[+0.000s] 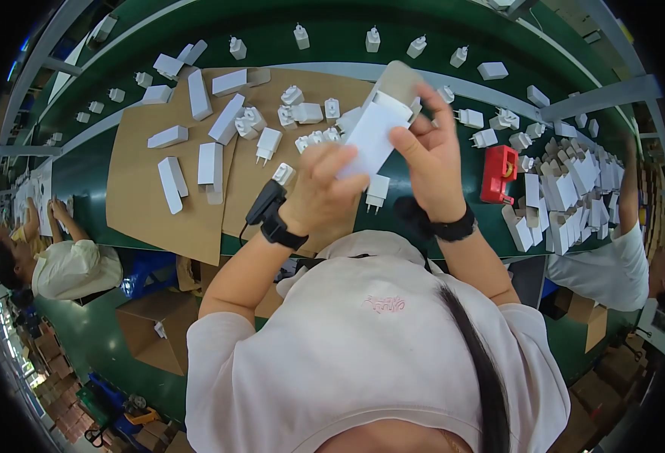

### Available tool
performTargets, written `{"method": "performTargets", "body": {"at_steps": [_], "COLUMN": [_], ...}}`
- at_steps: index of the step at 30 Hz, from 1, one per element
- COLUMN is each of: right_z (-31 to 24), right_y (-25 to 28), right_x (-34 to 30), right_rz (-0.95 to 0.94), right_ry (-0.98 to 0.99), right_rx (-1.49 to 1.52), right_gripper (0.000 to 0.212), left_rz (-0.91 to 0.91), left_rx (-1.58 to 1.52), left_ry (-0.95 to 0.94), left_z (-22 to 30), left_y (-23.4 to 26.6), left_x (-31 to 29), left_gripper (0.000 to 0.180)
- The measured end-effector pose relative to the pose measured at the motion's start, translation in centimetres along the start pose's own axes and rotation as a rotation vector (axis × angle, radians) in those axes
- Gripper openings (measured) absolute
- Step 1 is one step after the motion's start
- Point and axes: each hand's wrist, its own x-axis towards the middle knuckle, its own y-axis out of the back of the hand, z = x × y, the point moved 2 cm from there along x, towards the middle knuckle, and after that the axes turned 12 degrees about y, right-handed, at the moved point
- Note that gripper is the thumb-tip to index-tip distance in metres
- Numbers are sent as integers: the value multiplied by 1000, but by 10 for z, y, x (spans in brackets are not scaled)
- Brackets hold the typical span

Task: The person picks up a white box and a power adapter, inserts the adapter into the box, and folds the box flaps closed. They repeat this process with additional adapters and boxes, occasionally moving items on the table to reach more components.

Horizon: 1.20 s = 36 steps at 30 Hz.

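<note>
Over the green workbench, a small white cardboard box (375, 136) is tilted between my two hands, its top flap standing up and away from me. My left hand (320, 185) grips the lower end of the box with the fingers closed round it. At the upper end, the thumb of my right hand (432, 155) presses the box's side, and its fingers curl by the open flap, a little blurred. What lies inside the box is hidden. White plug chargers (269, 143) with two metal pins lie just beyond my hands, and one charger (377, 192) rests below the box.
Brown cardboard sheets (140, 174) cover the bench's left part, with several white boxes (210, 170) on them. A red tape dispenser (499, 175) stands right, beside a heap of open white boxes (566, 189). Chargers line the far green belt (340, 41). People sit at both sides.
</note>
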Motion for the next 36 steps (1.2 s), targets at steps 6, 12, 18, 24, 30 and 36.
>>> {"method": "performTargets", "body": {"at_steps": [6, 12, 18, 24, 30, 36], "right_z": [-5, -5, -8, -20, -25, -22], "right_y": [9, 11, 24, 30, 43, 44], "right_x": [3, 4, 5, 8, 22, 17], "right_rz": [-125, -155, -189, -161, -206, -117], "right_ry": [260, 213, 623, 416, 43, 5], "right_rx": [-246, -234, -596, -543, -375, -396], "right_gripper": [50, 17, 17, 21, 20, 20], "left_rz": [-143, -316, -361, -327, -403, -421], "left_rx": [-497, -593, -685, -666, -563, -439], "left_ry": [659, 773, 979, 915, 908, 852], "left_z": [15, 23, 39, 37, 39, 40], "left_y": [10, -6, -22, -28, -23, -25], "left_x": [30, 48, 52, 43, 42, 43], "left_gripper": [77, 77, 69, 69, 67, 68]}}
